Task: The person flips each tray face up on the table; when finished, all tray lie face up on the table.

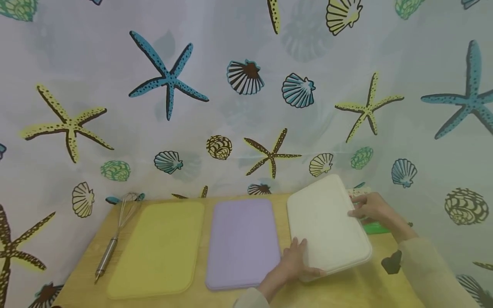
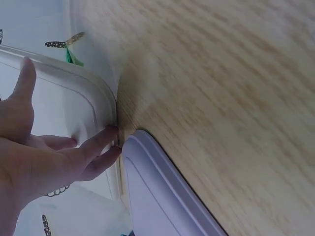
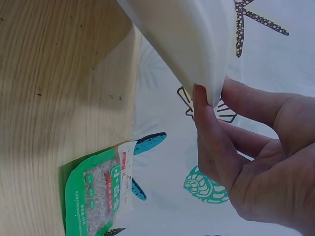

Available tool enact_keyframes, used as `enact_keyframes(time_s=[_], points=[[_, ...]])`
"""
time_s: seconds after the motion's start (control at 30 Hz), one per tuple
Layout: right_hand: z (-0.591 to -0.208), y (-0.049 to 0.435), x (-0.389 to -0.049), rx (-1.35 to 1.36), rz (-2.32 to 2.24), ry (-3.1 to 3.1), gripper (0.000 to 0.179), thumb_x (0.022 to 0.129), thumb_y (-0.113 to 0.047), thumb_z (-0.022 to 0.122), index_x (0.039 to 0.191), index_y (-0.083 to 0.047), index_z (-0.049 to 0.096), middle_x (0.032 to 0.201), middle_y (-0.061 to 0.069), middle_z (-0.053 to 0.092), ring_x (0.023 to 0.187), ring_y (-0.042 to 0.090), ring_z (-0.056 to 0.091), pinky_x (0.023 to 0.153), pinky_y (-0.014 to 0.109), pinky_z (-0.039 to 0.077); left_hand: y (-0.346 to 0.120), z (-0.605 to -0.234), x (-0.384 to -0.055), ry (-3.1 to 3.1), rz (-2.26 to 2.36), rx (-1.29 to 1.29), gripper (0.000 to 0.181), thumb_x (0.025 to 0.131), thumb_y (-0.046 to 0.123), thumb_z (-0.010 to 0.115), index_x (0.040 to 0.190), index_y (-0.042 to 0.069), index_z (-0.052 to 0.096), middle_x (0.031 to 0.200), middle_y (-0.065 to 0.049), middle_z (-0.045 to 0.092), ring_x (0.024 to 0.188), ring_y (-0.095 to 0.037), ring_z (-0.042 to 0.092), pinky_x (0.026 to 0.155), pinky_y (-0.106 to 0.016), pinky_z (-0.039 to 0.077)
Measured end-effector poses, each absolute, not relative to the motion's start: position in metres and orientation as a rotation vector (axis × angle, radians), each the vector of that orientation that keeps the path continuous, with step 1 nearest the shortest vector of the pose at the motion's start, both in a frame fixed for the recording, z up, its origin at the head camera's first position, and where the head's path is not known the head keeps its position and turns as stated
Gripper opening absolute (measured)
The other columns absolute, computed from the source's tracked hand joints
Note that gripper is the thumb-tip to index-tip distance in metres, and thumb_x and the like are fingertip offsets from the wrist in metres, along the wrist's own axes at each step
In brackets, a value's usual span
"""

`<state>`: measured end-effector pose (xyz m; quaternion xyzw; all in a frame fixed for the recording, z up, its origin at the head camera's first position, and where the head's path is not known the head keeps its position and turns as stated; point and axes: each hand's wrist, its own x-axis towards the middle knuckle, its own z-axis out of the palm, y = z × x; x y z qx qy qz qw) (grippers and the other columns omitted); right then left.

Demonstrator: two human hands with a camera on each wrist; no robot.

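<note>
A white cutting board (image 1: 327, 226) with rounded corners is held tilted above the right part of the wooden table, its right side raised. My right hand (image 1: 372, 208) pinches its right edge between thumb and fingers; the right wrist view shows this grip on the board's rim (image 3: 202, 54). With straight, spread fingers, my left hand (image 1: 294, 261) touches the board's lower left part. In the left wrist view, the fingertips of that hand (image 2: 49, 157) lie along the white edge, close to the corner of a purple cutting board (image 2: 152, 182).
Left of the purple board lies a yellow cutting board (image 1: 158, 248), with a metal whisk (image 1: 109, 252) beyond it. A green and white packet (image 3: 93, 196) lies at the table's edge behind the right hand. A dark heart-shaped patch (image 1: 392, 262) is near the right sleeve. A patterned curtain (image 1: 239, 115) hangs behind.
</note>
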<state>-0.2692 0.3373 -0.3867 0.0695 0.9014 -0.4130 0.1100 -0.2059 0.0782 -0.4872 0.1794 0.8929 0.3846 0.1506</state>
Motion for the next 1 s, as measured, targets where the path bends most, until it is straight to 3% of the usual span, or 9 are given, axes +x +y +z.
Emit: enact_keyframes(time_s=[0.2,0.5,0.7,1.0], points=[[-0.380,0.335,-0.264,0.196,-1.231,2.666,0.060,0.084,-0.013,0.074,0.133,0.011,0.049,0.097,0.017,0.062,0.082,0.024,0.066,0.074,0.041,0.059,0.084,-0.484,-0.197,2.615,1.041,0.576,0.106,0.064,0.023,0.090,0.149,0.002,0.030,0.152,-0.029,0.025,0.127,-0.053,0.037,0.101,-0.060,0.039],[-0.363,0.325,-0.261,0.094,-1.328,2.646,0.057,0.087,-0.015,0.072,0.131,0.013,0.049,0.107,0.023,0.061,0.081,0.021,0.068,0.073,0.038,0.060,0.089,-0.480,-0.189,2.631,1.071,0.548,0.099,0.067,0.010,0.086,0.148,0.001,0.030,0.149,-0.032,0.028,0.127,-0.049,0.042,0.105,-0.051,0.039],[-0.350,0.320,-0.260,0.077,-1.417,2.596,0.059,0.088,-0.017,0.071,0.134,0.011,0.047,0.108,0.022,0.063,0.079,0.022,0.070,0.075,0.038,0.059,0.096,-0.476,-0.183,2.632,1.115,0.557,0.097,0.067,0.002,0.083,0.148,0.000,0.030,0.148,-0.032,0.030,0.128,-0.048,0.041,0.102,-0.055,0.041],[-0.337,0.305,-0.262,0.000,-1.459,2.529,0.065,0.090,-0.024,0.070,0.141,0.005,0.041,0.117,0.024,0.060,0.090,0.022,0.068,0.081,0.036,0.058,0.105,-0.478,-0.177,2.657,1.184,0.590,0.102,0.066,-0.001,0.080,0.151,0.001,0.023,0.149,-0.028,0.032,0.134,-0.043,0.036,0.105,-0.056,0.036]])
